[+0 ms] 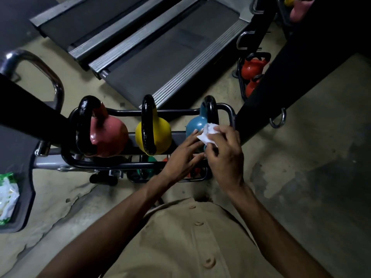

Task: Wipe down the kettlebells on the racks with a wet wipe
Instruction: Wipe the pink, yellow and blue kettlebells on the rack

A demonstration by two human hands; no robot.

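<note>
Head view: the wipe (207,134) is pinched by the right hand (222,155) against the blue kettlebell (195,125), at three o'clock on the rack (160,112), steadied by the flat left hand (180,157). The wipe is judged limp, best held bunched; the kettlebell heavy.

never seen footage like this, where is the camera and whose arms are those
No machine here. One camera sits on a person's head and looks down, so both arms are that person's own. A rack holds a pink kettlebell, a yellow kettlebell and a blue kettlebell. The right hand pinches a white wet wipe against the blue one; the left hand rests straight-fingered on it. A pack of wipes lies far left; treadmills stand behind.
</note>
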